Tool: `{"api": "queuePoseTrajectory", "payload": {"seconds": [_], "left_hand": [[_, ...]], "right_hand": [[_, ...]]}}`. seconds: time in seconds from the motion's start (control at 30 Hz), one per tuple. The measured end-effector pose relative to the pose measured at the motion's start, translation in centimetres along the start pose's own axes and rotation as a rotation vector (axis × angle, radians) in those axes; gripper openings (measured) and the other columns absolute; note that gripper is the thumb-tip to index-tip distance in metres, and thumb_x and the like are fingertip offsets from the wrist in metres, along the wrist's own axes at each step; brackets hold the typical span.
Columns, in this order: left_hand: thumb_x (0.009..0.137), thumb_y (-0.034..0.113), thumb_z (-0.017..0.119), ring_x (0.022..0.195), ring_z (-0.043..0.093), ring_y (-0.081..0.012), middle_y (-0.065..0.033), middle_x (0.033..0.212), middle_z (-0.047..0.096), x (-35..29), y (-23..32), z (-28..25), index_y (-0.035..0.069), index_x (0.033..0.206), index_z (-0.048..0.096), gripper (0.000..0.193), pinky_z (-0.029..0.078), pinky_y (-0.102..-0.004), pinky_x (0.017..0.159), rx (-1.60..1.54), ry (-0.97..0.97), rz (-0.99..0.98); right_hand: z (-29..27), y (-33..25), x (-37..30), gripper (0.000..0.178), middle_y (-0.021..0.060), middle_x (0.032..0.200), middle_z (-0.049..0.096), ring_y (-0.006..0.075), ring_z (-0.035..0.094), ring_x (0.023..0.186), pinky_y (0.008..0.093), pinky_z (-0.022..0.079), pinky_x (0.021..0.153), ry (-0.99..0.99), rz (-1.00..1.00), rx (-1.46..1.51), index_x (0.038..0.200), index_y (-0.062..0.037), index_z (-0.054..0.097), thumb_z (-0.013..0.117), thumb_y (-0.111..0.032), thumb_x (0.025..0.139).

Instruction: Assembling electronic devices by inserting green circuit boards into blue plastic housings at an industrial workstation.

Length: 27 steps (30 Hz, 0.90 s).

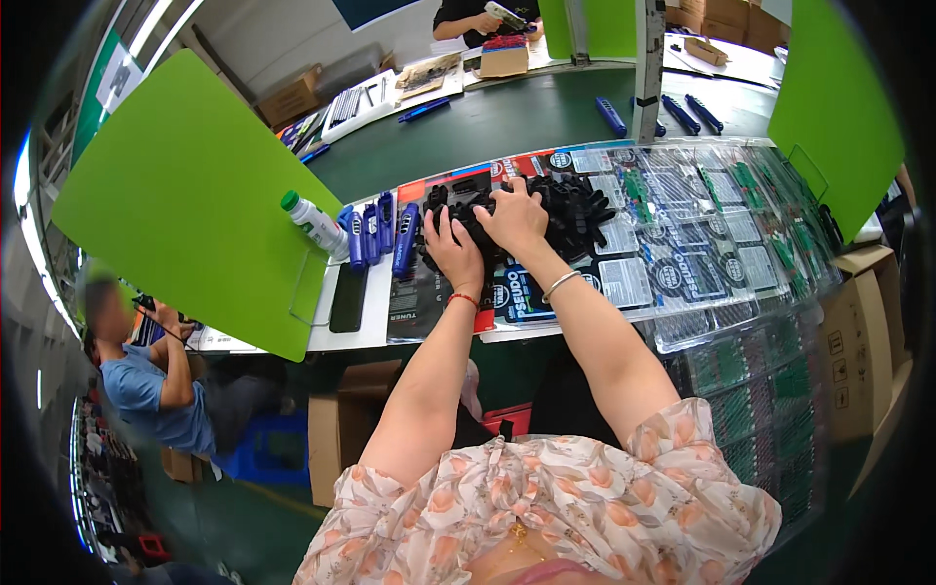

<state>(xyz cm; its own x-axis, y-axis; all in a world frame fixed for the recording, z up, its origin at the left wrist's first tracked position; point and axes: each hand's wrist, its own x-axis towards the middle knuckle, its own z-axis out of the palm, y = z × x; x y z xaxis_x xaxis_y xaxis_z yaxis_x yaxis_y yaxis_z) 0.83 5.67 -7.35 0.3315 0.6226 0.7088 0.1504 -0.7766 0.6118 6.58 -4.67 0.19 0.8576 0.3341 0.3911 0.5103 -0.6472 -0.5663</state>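
Note:
A heap of small black plastic parts [577, 213] lies on printed sheets on the table, and both my hands rest at it. My left hand [455, 255] is at the heap's left side, fingers stretched and apart. My right hand [517, 220] reaches over the middle, its fingers spread and bent down onto the parts; the fingertips are partly hidden among them. Just left of my left hand lies a blue handheld casing [406, 240], with several similar blue casings [371, 232] beside it. A black phone [348, 297] lies near the table's front edge.
A white bottle with a green cap [314, 225] leans beside the left green partition [195, 195]. Clear plastic trays holding green circuit boards [746, 185] cover the right side. Blue devices [681, 114] lie on the far bench, where a person [478, 21] works. Cardboard boxes [858, 341] stand at right.

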Motion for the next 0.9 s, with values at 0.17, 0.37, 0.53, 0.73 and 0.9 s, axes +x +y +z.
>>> {"api": "queuePoseTrajectory", "payload": {"seconds": [0.17, 0.37, 0.53, 0.73, 0.9], "left_hand": [[0.097, 0.026, 0.053, 0.126, 0.045, -0.0393, -0.0184, 0.139, 0.048, -0.2, 0.0, -0.4, 0.007, 0.122, 0.064, 0.033, 0.033, -0.0479, 0.107, -0.012, -0.111, 0.06], [0.092, 0.034, 0.062, 0.132, 0.036, -0.039, -0.015, 0.143, 0.044, -0.2, 1.2, -0.5, 0.014, 0.125, 0.063, 0.039, 0.024, -0.0506, 0.113, 0.03, -0.317, 0.289], [0.089, 0.04, 0.064, 0.133, 0.037, -0.0447, -0.0122, 0.152, 0.035, 1.4, 0.5, -2.3, 0.021, 0.142, 0.048, 0.059, 0.022, -0.0562, 0.113, 0.126, -0.552, 0.475], [0.093, 0.038, 0.059, 0.106, 0.06, -0.0465, -0.024, 0.149, 0.03, 5.2, 2.1, -4.4, 0.014, 0.144, 0.041, 0.059, 0.054, -0.0485, 0.082, 0.18, -0.659, 0.367], [0.094, 0.036, 0.057, 0.086, 0.068, -0.0373, -0.0173, 0.121, 0.061, 8.4, 3.1, -4.0, 0.01, 0.123, 0.061, 0.04, 0.056, -0.0439, 0.065, 0.469, -0.656, 0.496]], "right_hand": [[-1.3, 0.9, 0.8, 0.046, 0.0114, 0.123, 0.058, 0.038, 0.064, 0.097, 0.04, 0.057, 0.076, -0.143, -0.064, -0.243, 0.105, -0.0117, 0.072, 0.077, -0.045, 0.073], [-1.3, 2.7, 2.4, 0.057, 0.0132, 0.124, 0.057, 0.0386, 0.066, 0.097, 0.0441, 0.056, 0.078, -0.272, -0.2, -0.375, 0.119, -0.0149, 0.064, 0.074, -0.05, 0.075], [-4.4, 2.2, 3.5, 0.06, 0.0153, 0.13, 0.054, 0.035, 0.067, 0.099, 0.0452, 0.057, 0.078, -0.259, -0.315, -0.241, 0.128, -0.0179, 0.057, 0.074, -0.045, 0.077], [-6.5, 3.4, 4.4, 0.046, 0.0149, 0.109, 0.067, 0.0329, 0.066, 0.099, 0.0438, 0.053, 0.085, -0.347, -0.402, -0.199, 0.121, -0.0128, 0.063, 0.072, -0.031, 0.08], [-6.4, 7.7, 5.2, 0.025, 0.0161, 0.099, 0.069, 0.0338, 0.065, 0.098, 0.0424, 0.052, 0.088, -0.409, -0.506, -0.059, 0.1, -0.0053, 0.071, 0.071, -0.011, 0.075]]}}
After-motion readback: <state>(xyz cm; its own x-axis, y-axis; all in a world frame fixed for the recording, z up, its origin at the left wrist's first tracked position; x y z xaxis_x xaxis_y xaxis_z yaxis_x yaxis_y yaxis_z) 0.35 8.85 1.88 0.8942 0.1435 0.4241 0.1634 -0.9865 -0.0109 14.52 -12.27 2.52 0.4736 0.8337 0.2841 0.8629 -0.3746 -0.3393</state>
